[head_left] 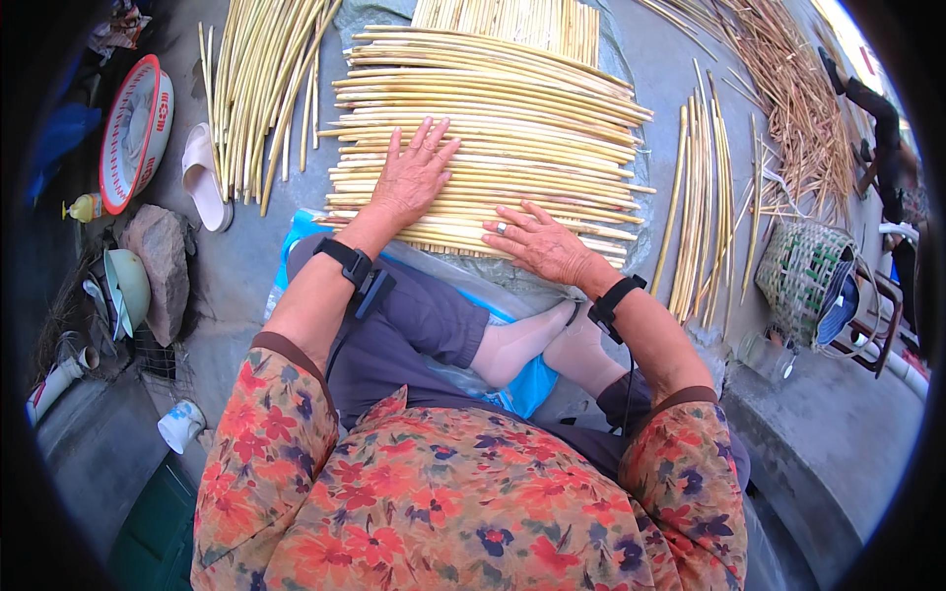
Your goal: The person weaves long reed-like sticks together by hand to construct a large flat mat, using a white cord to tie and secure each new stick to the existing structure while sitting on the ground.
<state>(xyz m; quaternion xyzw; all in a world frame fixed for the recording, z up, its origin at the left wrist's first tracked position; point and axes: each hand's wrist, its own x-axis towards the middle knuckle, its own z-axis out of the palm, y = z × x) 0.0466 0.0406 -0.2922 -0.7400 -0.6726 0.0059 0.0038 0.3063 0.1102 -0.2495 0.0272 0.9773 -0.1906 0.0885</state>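
Both hands (410,185), fingers loosely spread (left one farther forward), seemingly rest on pale stalks (512,133) beneath.

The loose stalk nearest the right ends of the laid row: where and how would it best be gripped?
Likely around its middle, with thumb and fingers of the right hand coming from above and the row's side. The loose stalk is long and thin, so a middle hold should balance it; a gap separates it from the laid row, while other stalks lie on its right.
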